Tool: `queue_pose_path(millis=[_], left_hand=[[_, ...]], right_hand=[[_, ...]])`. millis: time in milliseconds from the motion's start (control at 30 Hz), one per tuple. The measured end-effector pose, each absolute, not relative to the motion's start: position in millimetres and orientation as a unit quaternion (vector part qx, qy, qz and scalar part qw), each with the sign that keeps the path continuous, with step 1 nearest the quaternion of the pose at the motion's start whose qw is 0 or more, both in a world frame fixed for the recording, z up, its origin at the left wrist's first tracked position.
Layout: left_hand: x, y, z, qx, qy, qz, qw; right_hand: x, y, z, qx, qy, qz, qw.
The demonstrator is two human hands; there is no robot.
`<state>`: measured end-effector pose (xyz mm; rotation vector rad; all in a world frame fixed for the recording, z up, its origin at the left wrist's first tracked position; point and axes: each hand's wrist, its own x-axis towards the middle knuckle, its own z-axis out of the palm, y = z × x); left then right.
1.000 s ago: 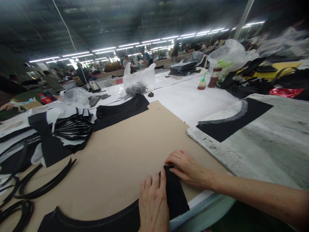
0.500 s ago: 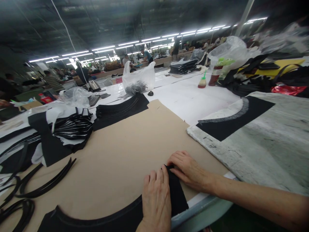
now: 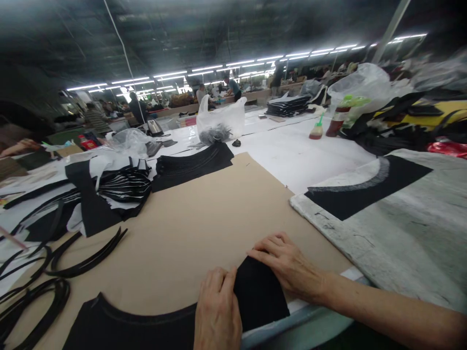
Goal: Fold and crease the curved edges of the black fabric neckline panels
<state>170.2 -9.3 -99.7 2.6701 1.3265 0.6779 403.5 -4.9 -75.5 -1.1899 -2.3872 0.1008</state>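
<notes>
Fabric (image 3: 260, 296), black with a curved far edge, lies at the near edge of the bench (image 3: 288, 155), mostly on a tan sheet (image 3: 204, 228). Across its middle rests the left hand (image 3: 219, 308), fingers together and slightly bent; their undersides are hidden, so I cannot tell whether they grip. The right hand (image 3: 286, 262) is partly curled at the fabric's far corner, thumb and forefinger by the edge; whether they pinch it, I cannot tell.

Right of the sheet, a grey padded board (image 3: 350, 238) carries another black piece (image 3: 368, 187). To the left lie coiled black strips (image 3: 62, 294) and a fanned black-and-white pile (image 3: 124, 187). Beyond the sheet's far side stand a white plastic bag (image 3: 222, 114) and a green-tipped bottle (image 3: 315, 130).
</notes>
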Motion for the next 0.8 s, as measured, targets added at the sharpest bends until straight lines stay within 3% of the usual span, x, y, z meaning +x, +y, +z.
queue_pose_path(millis=[167, 333, 467, 633, 800], left_hand=[[178, -26, -112, 0.878, 0.435, 0.195, -0.048], [180, -28, -111, 0.878, 0.433, 0.193, -0.061], [175, -26, -115, 0.884, 0.422, 0.195, -0.058], [168, -28, -133, 0.888, 0.378, 0.244, -0.088], [171, -33, -141, 0.84, 0.42, 0.336, -0.074]], right_hand=[[403, -4, -78, -0.423, -0.889, 0.038, 0.17], [414, -1, -73, -0.474, -0.864, -0.01, 0.173], [395, -8, -68, -0.42, -0.893, 0.019, 0.164], [379, -13, -69, -0.407, -0.9, 0.077, 0.132], [376, -13, -63, -0.436, -0.88, 0.078, 0.173]])
